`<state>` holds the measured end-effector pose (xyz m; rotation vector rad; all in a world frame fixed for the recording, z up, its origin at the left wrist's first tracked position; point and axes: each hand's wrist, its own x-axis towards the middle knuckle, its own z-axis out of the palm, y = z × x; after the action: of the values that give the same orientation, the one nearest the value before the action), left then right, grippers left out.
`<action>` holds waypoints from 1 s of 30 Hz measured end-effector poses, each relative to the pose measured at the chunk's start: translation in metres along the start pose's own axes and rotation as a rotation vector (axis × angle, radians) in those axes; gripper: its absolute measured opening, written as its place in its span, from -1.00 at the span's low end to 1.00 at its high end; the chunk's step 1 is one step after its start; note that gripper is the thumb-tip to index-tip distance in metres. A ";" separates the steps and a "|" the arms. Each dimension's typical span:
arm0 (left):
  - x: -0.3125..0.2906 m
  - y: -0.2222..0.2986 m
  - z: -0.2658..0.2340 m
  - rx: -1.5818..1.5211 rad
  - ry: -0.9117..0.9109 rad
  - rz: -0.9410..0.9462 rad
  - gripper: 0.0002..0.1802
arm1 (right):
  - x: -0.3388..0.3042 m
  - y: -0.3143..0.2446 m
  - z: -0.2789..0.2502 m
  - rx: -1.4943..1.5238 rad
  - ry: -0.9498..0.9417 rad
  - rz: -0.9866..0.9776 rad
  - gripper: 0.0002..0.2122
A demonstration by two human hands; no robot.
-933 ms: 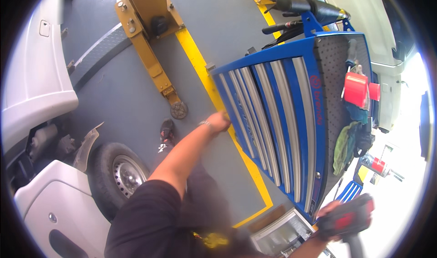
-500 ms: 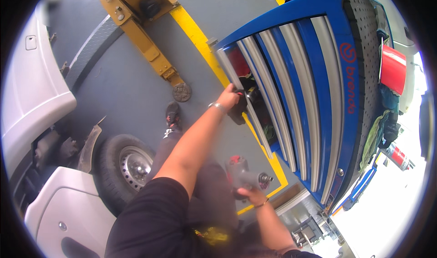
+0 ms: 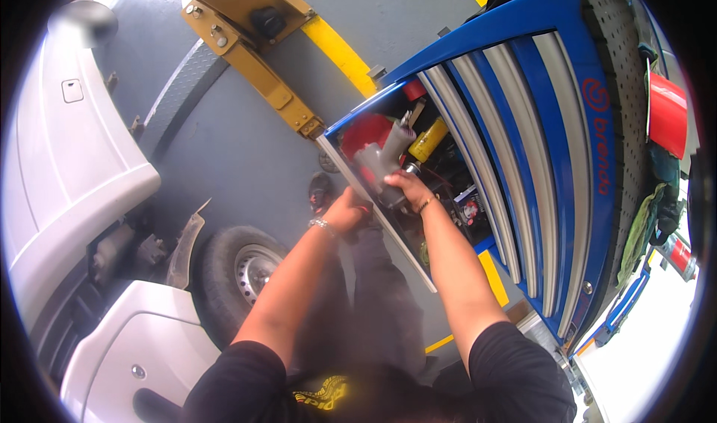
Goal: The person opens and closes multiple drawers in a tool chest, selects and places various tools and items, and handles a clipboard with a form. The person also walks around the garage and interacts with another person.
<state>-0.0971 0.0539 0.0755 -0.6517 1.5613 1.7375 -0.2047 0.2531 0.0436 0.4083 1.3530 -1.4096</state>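
Observation:
The bottom drawer [image 3: 405, 253] of a blue tool chest is pulled out in front of me. My left hand [image 3: 348, 211] is closed at the drawer's front edge, its fingertips partly hidden. In my right hand [image 3: 409, 187] is a grey impact wrench [image 3: 383, 159], lowered into the drawer's far part. The hand grips it near its dark end, and its grey handle points away from me. Next to it lie a red rounded item [image 3: 364, 133] and a yellow cylindrical tool [image 3: 429, 141]. A dark printed package [image 3: 469, 206] rests nearer the chest.
The blue tool chest [image 3: 523, 132] with several closed drawers stands on the right. At left are white vehicle panels [image 3: 89, 147] and a wheel [image 3: 250, 270] with a dark tyre. A yellow lift arm [image 3: 258, 76] reaches over the grey floor [image 3: 377, 20] at the back.
The drawer has come much further out, with my left hand moving back and left at its front. My right hand has carried the impact wrench from beside my legs into the drawer.

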 end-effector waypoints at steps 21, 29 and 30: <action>0.055 0.060 0.036 0.782 -0.266 0.268 -0.44 | -0.200 0.105 0.023 -0.715 0.745 -0.364 -0.84; 0.028 0.007 0.016 0.890 -0.155 0.380 -0.57 | -0.257 0.154 -0.094 1.191 1.125 -0.537 -0.70; 0.021 -0.003 0.009 0.917 -0.156 0.359 -0.58 | -0.253 0.148 -0.112 1.316 1.095 -0.614 -0.68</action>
<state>-0.1075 0.0663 0.0589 0.2258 2.1825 1.0464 -0.0372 0.4980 0.1460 1.9625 1.1316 -2.7100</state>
